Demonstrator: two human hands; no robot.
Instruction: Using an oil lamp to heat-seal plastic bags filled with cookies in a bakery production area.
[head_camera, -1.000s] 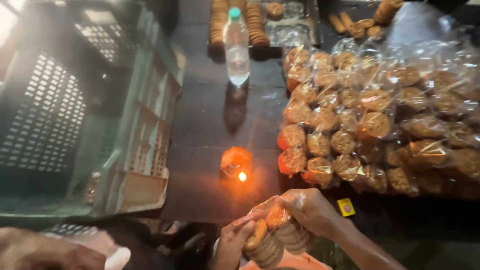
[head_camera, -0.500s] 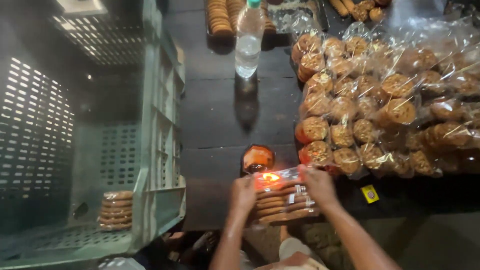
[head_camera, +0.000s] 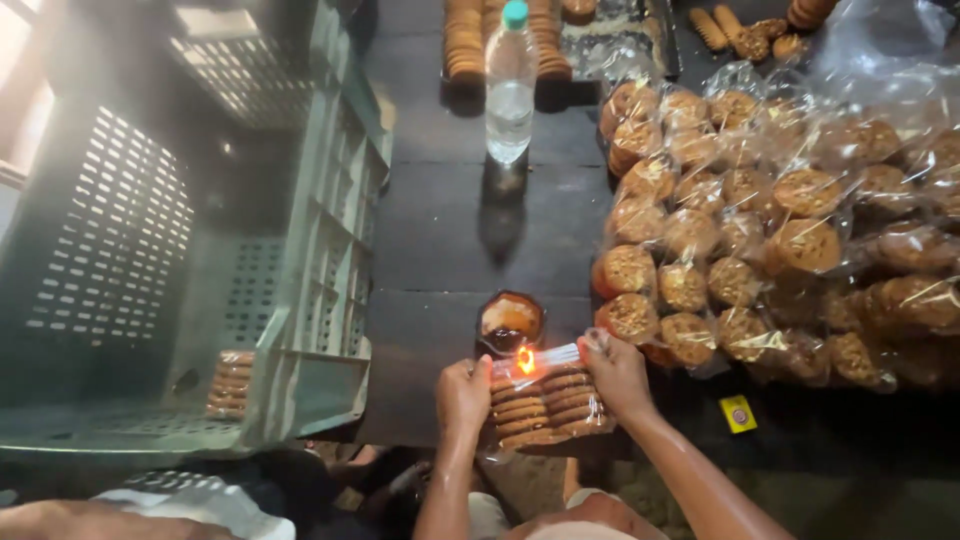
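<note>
- Gripping the clear packet of stacked cookies (head_camera: 540, 405) at both ends, my left hand (head_camera: 463, 393) and right hand (head_camera: 617, 372) clenched on its plastic.
- It sits at the dark table's (head_camera: 440, 250) near edge, its top seam at the small flame (head_camera: 524, 360) beside the oil lamp (head_camera: 510, 322).
- Sealed cookie packets (head_camera: 760, 230) are heaped to the right; a green crate (head_camera: 320, 300) stands left.

**What I cannot make out**

My left hand (head_camera: 463, 392) and right hand (head_camera: 617, 372) cover both ends of the cookie pack (head_camera: 545, 405), so its seal is hidden. The flame (head_camera: 524, 360) blurs the plastic edge beside it. My forearms run off the bottom edge. The bagged cookies (head_camera: 800, 240) are cut off at the right edge.
</note>
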